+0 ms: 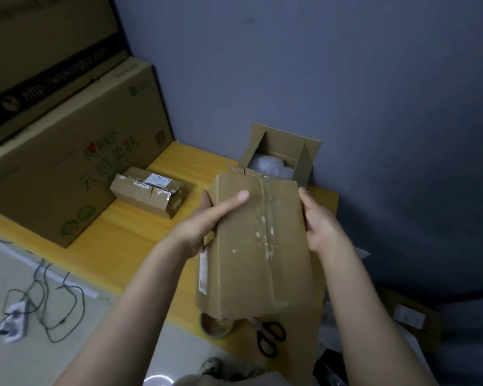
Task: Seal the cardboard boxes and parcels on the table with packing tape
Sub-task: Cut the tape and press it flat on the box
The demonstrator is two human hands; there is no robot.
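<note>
Your left hand [198, 227] and right hand [321, 227] clasp the long box [262, 246] by its sides above the yellow table [123, 238]; set it flat, seam up, before reaching for the tape roll [215, 330] beneath.

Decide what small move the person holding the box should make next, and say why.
Probably lower the box onto the yellow table, beside the tape roll and scissors. The left hand and right hand both grip its sides, holding it up, so neither is free to take the tape roll, which lies partly hidden under its near end.
</note>
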